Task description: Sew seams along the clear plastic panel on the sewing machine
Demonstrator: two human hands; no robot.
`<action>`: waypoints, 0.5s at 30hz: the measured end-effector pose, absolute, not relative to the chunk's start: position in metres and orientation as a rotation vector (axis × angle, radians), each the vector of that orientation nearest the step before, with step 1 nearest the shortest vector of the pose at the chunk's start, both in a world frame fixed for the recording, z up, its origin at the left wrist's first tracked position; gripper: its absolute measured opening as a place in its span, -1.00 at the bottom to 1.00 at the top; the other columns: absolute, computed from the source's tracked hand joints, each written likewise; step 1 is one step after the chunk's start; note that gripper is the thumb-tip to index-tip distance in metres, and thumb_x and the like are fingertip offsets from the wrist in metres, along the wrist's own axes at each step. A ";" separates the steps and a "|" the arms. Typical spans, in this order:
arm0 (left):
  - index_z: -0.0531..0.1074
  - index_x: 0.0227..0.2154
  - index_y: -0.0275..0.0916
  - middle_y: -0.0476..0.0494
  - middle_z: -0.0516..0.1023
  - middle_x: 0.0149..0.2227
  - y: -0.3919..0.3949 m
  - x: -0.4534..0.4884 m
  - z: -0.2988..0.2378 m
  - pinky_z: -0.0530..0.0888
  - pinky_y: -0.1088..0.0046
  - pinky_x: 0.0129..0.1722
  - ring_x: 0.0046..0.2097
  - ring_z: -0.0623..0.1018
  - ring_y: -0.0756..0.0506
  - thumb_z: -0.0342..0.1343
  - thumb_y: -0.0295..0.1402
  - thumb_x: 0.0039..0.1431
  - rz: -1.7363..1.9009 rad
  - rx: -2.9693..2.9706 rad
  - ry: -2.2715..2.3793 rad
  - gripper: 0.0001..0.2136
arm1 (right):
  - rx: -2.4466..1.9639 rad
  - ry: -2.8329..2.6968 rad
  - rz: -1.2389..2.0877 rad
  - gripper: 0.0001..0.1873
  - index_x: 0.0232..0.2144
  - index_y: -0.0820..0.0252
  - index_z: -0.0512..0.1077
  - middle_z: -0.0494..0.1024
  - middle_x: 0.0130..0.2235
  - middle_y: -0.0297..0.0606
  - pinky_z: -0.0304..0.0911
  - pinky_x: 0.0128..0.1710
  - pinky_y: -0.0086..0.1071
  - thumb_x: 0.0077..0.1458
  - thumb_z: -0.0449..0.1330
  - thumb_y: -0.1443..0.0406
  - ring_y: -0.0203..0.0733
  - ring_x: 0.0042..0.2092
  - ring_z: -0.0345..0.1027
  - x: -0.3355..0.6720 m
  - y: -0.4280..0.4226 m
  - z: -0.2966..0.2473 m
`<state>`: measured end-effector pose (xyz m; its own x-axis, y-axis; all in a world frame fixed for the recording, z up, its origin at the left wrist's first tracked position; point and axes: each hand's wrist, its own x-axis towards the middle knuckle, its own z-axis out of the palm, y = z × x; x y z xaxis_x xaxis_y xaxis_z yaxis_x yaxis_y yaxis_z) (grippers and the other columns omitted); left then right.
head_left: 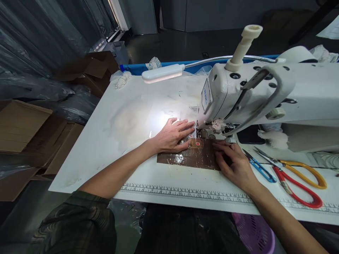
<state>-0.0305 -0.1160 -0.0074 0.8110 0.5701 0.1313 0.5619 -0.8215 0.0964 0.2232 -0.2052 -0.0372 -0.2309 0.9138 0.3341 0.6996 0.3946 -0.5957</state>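
Fingers of my left hand (173, 135) and right hand (234, 162) lie flat and spread, gripping nothing, pressing the brown glossy rectangular piece (194, 157) on the white surface (106, 141) beside the white sewing machine (265, 91). I should guide it evenly, fingertips away from needle.

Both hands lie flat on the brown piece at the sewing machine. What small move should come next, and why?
Probably slide the brown piece slightly further under the needle area: the left hand and right hand already press it flat, and its far edge sits right at the sewing machine foot.
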 end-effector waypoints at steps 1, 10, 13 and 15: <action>0.26 0.15 -0.25 -0.32 0.32 0.16 -0.116 -0.030 -0.008 0.18 -0.01 0.12 0.19 0.29 -0.28 -0.16 -0.20 0.32 0.237 2.927 0.920 -0.59 | -1.369 -2.004 0.436 -0.68 -0.03 0.13 0.42 0.43 -0.10 -0.10 0.33 -0.05 -0.10 0.17 0.07 0.30 -0.04 -0.07 0.36 0.224 -0.205 -0.037; 0.42 -0.03 -0.22 -0.30 0.44 0.04 -0.107 -0.030 0.007 0.29 -0.05 0.03 0.15 0.35 -0.31 -0.15 -0.25 0.32 0.168 2.859 0.922 -0.67 | -1.398 -2.006 0.446 -0.70 -0.04 0.12 0.41 0.42 -0.10 -0.12 0.33 -0.07 -0.16 0.17 0.08 0.30 -0.06 -0.05 0.35 0.222 -0.209 -0.034; 0.47 -0.11 -0.18 -0.25 0.45 0.02 -0.098 -0.031 0.013 0.35 0.04 -0.05 0.01 0.45 -0.25 -0.13 -0.23 0.30 0.130 2.851 0.881 -0.69 | -1.421 -2.000 0.443 -0.73 -0.08 0.10 0.44 0.45 -0.13 -0.13 0.35 -0.11 -0.17 0.17 0.09 0.29 -0.05 -0.08 0.36 0.222 -0.208 -0.032; 0.49 -0.16 -0.17 -0.22 0.49 -0.07 -0.092 -0.031 0.014 0.38 0.09 -0.11 -0.10 0.50 -0.20 -0.12 -0.20 0.28 0.138 2.853 0.874 -0.70 | -1.424 -2.000 0.441 -0.74 -0.10 0.09 0.45 0.45 -0.12 -0.13 0.35 -0.11 -0.16 0.16 0.09 0.29 -0.04 -0.08 0.36 0.222 -0.207 -0.031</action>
<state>-0.0311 -0.0924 0.0136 0.8254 0.5629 0.0427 0.5487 -0.8178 0.1738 0.2221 -0.2068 -0.0314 -0.2121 0.9293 0.3023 0.7163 0.3583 -0.5988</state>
